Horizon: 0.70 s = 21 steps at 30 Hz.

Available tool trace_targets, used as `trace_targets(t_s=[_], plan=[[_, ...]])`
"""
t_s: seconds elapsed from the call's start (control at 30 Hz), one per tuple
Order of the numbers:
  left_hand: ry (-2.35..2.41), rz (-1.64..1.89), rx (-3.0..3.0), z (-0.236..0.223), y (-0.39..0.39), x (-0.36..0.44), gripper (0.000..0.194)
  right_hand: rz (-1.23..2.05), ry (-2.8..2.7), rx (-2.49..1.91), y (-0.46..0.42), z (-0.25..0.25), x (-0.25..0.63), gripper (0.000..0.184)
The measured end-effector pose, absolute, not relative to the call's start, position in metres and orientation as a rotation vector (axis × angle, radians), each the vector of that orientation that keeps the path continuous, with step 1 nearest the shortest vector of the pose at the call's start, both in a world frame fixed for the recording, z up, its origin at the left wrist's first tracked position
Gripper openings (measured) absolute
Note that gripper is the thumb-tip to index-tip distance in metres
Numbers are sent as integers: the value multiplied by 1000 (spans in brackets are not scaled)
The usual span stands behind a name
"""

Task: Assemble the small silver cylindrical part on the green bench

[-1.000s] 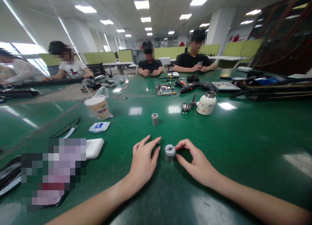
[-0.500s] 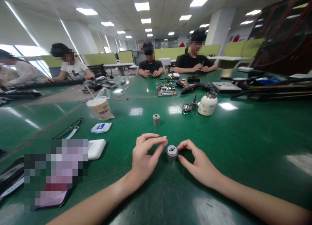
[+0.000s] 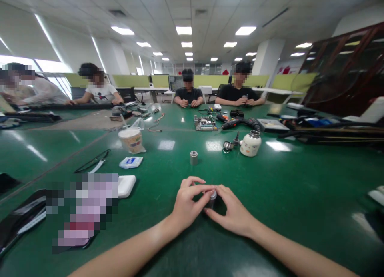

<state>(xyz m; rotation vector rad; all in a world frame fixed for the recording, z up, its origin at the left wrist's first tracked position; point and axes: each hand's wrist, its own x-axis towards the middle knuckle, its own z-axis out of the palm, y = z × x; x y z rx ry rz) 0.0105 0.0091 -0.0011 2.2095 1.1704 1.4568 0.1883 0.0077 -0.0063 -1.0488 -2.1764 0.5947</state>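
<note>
A small silvery metal cylinder stands on the green table between my two hands, its top and side partly covered by fingers. My right hand curls round it, with the index finger at the far top edge and the thumb low on the near side. At the cylinder's top, my left hand is in a pinch, thumb and index fingertips close together; anything between them is too small to make out. A second, similar metal cylinder stands upright farther back, apart from both hands.
A cream bottle stands back right beside metal lid parts. Farther off lie a circuit board and a power drill. Left are a cup, a tissue pack, and a white case. Several people sit around the table.
Both hands have closed in on the near cylinder. My left fingertips moved from beside it to its top, and my right fingers wrapped further round it. The camera view has tilted up.
</note>
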Motion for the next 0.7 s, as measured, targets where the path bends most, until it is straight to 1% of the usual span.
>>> trace_targets(t_s=[0.13,0.2,0.23,0.33,0.5,0.6,0.7], plan=[[1203,1493,2188,4,7,11,18,418,-2201,-1070,5,-3,184,22],[1217,1476,2152,5,6,11,19,286,-2241,-1121,4,-4,182,18],[1213,1453,2130,5,6,12,18,210,-2253,-1183,3,-6,181,18],[1233,1456,1970,1,2,19,18,45,-2224,-1407,-4,-10,174,28],[1257,1479,1687,-6,-23,32,24,19,-2041,-1696,-32,-9,151,36],[1291,1557,1607,-9,-43,33,24,1,-2017,-1751,-55,-7,137,40],[1329,1587,1558,-11,-61,31,26,-17,-1970,-1783,-77,-7,127,39]])
